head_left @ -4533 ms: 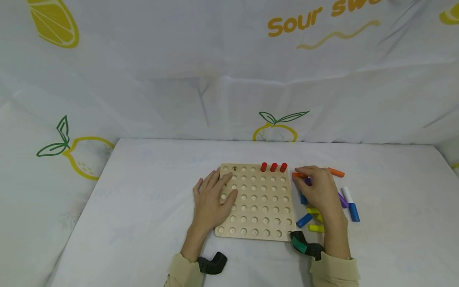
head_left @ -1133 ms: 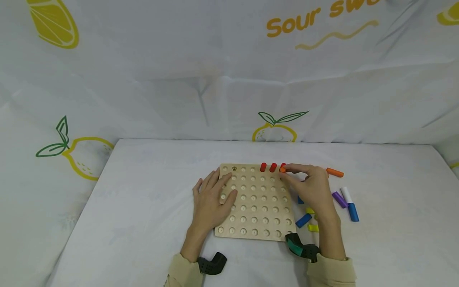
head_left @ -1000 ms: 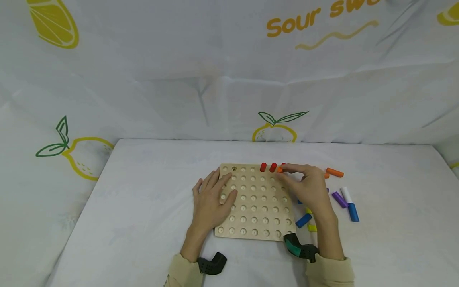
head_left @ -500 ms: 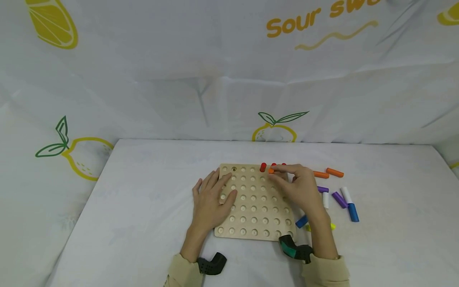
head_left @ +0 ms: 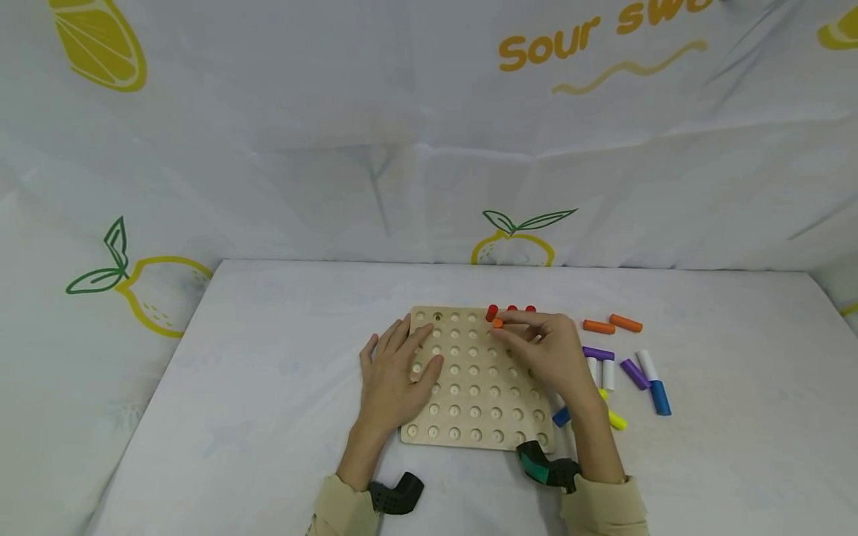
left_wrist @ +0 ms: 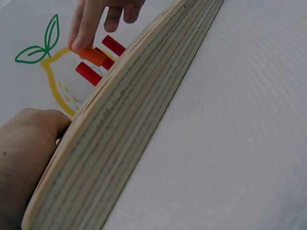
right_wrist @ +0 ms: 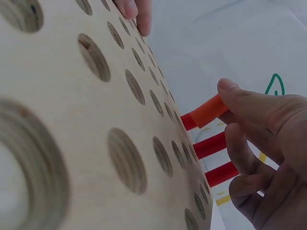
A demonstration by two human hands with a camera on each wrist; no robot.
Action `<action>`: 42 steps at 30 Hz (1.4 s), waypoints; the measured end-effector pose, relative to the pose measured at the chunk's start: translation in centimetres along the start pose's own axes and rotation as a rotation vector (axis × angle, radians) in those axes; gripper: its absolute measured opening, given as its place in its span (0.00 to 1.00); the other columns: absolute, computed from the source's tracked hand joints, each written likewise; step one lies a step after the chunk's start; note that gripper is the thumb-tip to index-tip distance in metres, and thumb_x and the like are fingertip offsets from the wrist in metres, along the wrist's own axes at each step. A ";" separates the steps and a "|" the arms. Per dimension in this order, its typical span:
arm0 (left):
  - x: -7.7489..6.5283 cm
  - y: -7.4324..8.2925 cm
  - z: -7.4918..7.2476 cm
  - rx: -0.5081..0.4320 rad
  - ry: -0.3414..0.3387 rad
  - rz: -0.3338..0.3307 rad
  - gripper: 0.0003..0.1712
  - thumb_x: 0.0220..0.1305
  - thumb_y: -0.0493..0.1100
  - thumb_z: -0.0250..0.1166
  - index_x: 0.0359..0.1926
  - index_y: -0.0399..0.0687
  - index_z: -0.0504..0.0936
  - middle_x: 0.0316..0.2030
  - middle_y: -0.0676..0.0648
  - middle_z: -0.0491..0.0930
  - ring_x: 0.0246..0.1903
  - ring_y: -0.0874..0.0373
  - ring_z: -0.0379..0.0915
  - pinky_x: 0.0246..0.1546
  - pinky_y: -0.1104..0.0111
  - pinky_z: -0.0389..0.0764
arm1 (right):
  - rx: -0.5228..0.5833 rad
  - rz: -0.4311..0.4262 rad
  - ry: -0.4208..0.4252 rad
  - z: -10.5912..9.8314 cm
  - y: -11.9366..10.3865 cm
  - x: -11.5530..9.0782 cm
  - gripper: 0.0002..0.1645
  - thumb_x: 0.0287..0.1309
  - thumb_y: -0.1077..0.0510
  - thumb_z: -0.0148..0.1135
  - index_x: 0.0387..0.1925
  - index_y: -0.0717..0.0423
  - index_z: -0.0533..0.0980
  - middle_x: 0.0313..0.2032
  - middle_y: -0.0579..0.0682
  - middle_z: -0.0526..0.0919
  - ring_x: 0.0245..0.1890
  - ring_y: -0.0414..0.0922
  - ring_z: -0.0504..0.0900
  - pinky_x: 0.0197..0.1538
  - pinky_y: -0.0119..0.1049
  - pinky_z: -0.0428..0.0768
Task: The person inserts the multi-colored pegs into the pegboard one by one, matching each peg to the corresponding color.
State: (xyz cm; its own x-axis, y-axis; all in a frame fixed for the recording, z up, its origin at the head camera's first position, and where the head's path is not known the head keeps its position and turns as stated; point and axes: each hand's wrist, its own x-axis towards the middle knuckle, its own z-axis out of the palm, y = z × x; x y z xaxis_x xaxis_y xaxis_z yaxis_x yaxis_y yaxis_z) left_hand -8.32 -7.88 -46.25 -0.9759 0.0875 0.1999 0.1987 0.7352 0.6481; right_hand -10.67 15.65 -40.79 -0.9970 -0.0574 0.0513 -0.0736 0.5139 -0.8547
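Observation:
A square wooden pegboard with rows of round holes lies on the table. Three red pegs stand in its far row, toward the right corner. Between thumb and fingers, my right hand pinches an orange peg just in front of the leftmost red peg. In the right wrist view this orange peg is tilted and overlaps that red peg; whether its end is in a hole is hidden. My left hand rests spread on the board's left side, thumb and fingers over some holes.
Right of the board lie loose pegs: two orange pegs, purple pegs, white pegs, blue pegs and yellow pegs. My right forearm partly covers this pile. A printed white cloth hangs behind the table.
My right hand has taken the orange peg from the pile and carried it left over the board, past the red pegs to the leftmost one. The left hand has stayed in place.

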 end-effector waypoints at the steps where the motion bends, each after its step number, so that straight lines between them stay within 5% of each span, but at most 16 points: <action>1: 0.0 0.0 0.0 0.000 -0.001 -0.002 0.30 0.66 0.58 0.61 0.67 0.58 0.78 0.75 0.43 0.67 0.76 0.45 0.60 0.74 0.38 0.48 | 0.006 0.007 -0.008 0.1 0.0 0.0 0.14 0.59 0.59 0.73 0.47 0.58 0.88 0.36 0.58 0.91 0.25 0.38 0.78 0.24 0.28 0.76; 28: -0.1 0.1 -0.1 -0.002 -0.007 -0.001 0.30 0.66 0.57 0.61 0.68 0.57 0.78 0.75 0.43 0.67 0.76 0.44 0.60 0.75 0.38 0.48 | 0.063 0.051 -0.076 0.8 0.5 0.3 0.18 0.61 0.60 0.71 0.52 0.63 0.85 0.41 0.61 0.91 0.25 0.39 0.85 0.28 0.28 0.83; 42: 0.0 0.2 -0.1 -0.014 -0.003 -0.001 0.30 0.66 0.57 0.61 0.67 0.57 0.78 0.75 0.43 0.67 0.76 0.44 0.60 0.75 0.37 0.48 | 0.015 0.044 -0.071 0.8 0.4 0.3 0.15 0.61 0.60 0.71 0.49 0.61 0.86 0.35 0.59 0.90 0.24 0.41 0.83 0.25 0.30 0.81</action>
State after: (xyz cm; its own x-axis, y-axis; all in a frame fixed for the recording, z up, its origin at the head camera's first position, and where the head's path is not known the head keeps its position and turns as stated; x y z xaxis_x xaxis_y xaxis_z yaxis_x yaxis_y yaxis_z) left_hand -8.25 -7.81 -46.12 -0.9764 0.0884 0.1969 0.1985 0.7258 0.6587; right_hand -10.95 15.14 -41.49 -0.9951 -0.0958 -0.0229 -0.0287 0.5047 -0.8628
